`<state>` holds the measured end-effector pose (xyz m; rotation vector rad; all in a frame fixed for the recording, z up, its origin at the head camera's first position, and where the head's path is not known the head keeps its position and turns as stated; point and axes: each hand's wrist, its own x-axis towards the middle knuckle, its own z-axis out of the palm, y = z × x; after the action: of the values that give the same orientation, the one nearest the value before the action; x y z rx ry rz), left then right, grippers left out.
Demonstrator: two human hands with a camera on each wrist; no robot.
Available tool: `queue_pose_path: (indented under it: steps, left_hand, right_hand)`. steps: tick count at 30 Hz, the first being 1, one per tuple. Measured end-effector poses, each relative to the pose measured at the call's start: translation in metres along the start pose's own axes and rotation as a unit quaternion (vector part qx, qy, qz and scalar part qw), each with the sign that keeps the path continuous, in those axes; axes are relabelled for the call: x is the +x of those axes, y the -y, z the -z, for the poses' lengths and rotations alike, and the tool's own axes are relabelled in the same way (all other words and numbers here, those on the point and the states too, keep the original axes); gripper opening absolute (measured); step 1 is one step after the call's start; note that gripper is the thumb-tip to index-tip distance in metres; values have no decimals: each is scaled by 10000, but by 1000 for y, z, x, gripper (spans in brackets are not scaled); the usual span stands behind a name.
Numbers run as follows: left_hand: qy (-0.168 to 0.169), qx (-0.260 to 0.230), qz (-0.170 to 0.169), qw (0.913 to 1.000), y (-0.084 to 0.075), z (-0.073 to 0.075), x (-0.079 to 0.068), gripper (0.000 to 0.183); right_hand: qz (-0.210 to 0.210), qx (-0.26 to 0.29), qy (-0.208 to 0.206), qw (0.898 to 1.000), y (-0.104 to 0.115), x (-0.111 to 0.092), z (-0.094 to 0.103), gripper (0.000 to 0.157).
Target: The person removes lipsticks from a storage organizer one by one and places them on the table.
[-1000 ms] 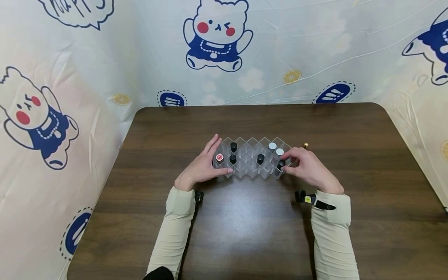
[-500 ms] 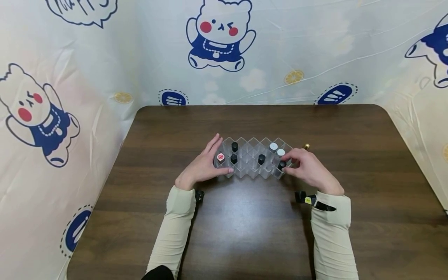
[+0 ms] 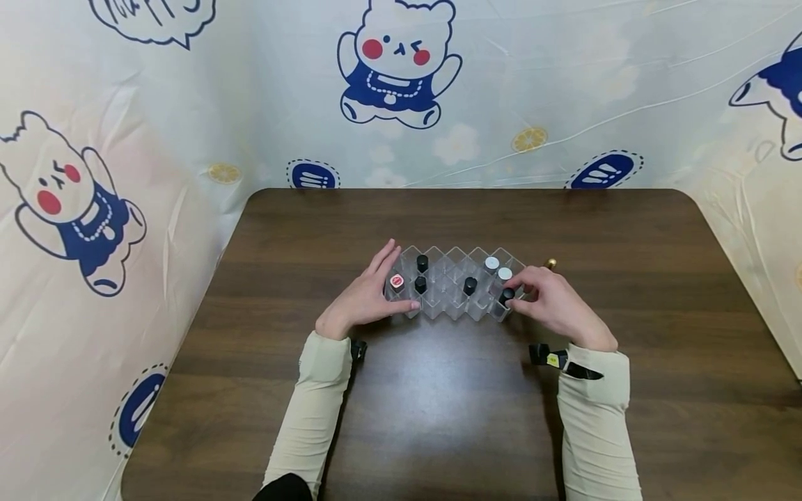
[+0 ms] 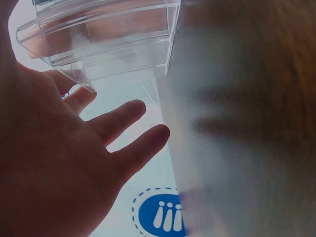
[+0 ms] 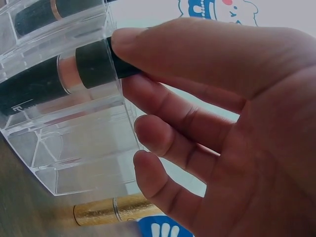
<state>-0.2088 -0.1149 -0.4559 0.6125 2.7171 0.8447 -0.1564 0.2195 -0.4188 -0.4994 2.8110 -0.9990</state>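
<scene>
Head framing alone has shifted: centrally, the right hand pinches a black tube, seemingly no deeper in the clear organizer. Left wrist: left hand, fingers extended, beside organizer, upper left. Right wrist: tube inside, upper left.

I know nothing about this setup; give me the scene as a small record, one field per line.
Left hand: spread at the left end of the clear organizer
Right hand: pinches a black tube standing in it
Other caps inside: three black caps, two white caps, one red-and-white cap
Outside: gold tube on the table
</scene>
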Motion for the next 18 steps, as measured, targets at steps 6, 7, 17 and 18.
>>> queue_pose_path:
  steps: [6, 7, 17, 18]
  left_hand:
    - [-20, -23, -13, 10000, 0, 1, 0, 104]
    - [-18, -27, 4, 10000, -1, 1, 0, 104]
    - [1, -44, 23, 10000, -1, 2, -2, 103]
    - [9, -45, 30, 10000, -1, 2, -2, 103]
  right_hand:
    - [2, 3, -10, 10000, 0, -1, 2, 22]
    - [-6, 11, -2, 10000, 1, -1, 2, 22]
    - [-158, 422, 98, 9989, 3, -3, 4, 22]
    - [-184, 463, 114, 9987, 3, -3, 4, 22]
